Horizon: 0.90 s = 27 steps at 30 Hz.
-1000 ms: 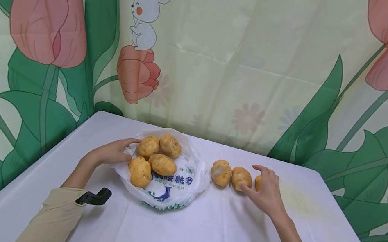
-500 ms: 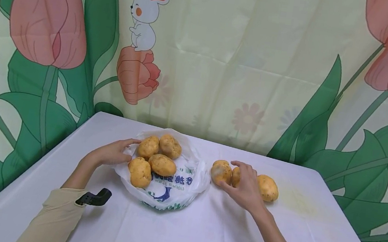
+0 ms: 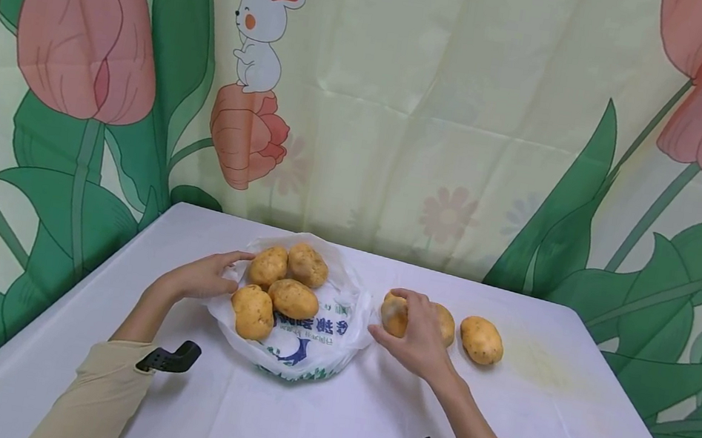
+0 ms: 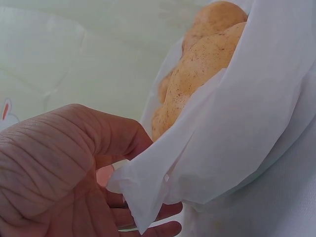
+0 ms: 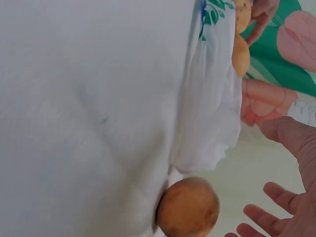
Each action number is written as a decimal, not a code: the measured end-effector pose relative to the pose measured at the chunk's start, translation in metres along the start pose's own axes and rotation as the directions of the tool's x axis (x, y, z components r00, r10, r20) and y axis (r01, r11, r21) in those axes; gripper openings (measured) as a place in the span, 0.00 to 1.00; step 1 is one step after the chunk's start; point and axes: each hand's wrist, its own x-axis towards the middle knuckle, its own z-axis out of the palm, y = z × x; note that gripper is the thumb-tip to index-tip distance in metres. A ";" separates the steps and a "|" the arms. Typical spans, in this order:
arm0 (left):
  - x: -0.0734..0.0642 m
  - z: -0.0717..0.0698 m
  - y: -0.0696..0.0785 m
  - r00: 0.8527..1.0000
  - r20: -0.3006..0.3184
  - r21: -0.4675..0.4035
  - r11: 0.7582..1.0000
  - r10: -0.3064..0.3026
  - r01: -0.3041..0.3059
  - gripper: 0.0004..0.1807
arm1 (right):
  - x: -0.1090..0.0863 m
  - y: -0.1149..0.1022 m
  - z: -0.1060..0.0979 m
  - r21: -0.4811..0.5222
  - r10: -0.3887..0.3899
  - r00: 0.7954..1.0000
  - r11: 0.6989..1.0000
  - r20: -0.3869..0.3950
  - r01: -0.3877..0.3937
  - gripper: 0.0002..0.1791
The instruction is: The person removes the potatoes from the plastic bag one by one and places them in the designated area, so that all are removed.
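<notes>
A white plastic bag (image 3: 332,355) with blue and green print lies open, its rim rolled down, with several potatoes (image 3: 293,298) in its left and back part. At its left rim, my left hand (image 3: 197,277) pinches the bag's edge between thumb and fingers, as the left wrist view shows. Right of the bag, my right hand (image 3: 418,339) hovers with spread fingers by the leftmost loose potato (image 3: 393,316), partly covering it. In the right wrist view a gap separates the fingers from a potato (image 5: 188,207). Behind the hand a second loose potato (image 3: 446,326) is half hidden.
A third loose potato (image 3: 481,341) lies farther right on the white tabletop (image 3: 293,435). A pale yellowish stain (image 3: 539,365) marks the cloth beside it. Behind the table hangs a curtain (image 3: 394,105) printed with tulips and a rabbit.
My right hand has moved left along the row, from the right and middle loose potatoes to the leftmost one, uncovering the rightmost. My left hand and the bag stay put.
</notes>
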 end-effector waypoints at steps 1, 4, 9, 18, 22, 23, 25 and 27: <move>-0.001 0.000 0.000 1.000 0.000 0.001 1.000 0.003 -0.003 0.38 | 0.001 -0.002 0.001 0.008 -0.003 1.000 1.000 0.006 0.003 0.39; -0.002 0.000 0.000 1.000 0.001 -0.003 1.000 0.004 -0.004 0.39 | 0.003 -0.008 0.006 0.020 -0.010 1.000 1.000 0.011 0.009 0.39; -0.001 0.000 -0.002 1.000 0.002 -0.008 1.000 0.001 -0.001 0.40 | 0.006 -0.019 0.013 0.030 -0.049 0.999 0.998 0.002 0.049 0.38; 0.002 0.001 -0.002 1.000 -0.008 0.020 1.000 0.004 -0.003 0.40 | 0.007 -0.033 0.023 0.093 -0.066 0.998 0.994 0.014 0.064 0.38; 0.003 0.001 -0.002 1.000 -0.011 0.023 1.000 0.002 -0.001 0.40 | 0.009 -0.040 0.027 0.077 -0.087 0.996 0.993 0.020 0.085 0.38; 0.003 0.002 -0.002 1.000 -0.009 0.022 1.000 0.002 -0.002 0.40 | 0.009 -0.041 0.027 0.073 -0.093 0.995 0.993 0.022 0.092 0.38; 0.002 0.001 -0.002 1.000 -0.007 0.019 1.000 0.005 -0.005 0.40 | 0.010 -0.044 0.030 0.069 -0.108 0.994 0.992 0.026 0.106 0.38; 0.001 0.001 -0.002 1.000 -0.003 0.016 1.000 0.013 -0.013 0.40 | 0.011 -0.047 0.032 0.085 -0.124 0.992 0.989 0.032 0.121 0.38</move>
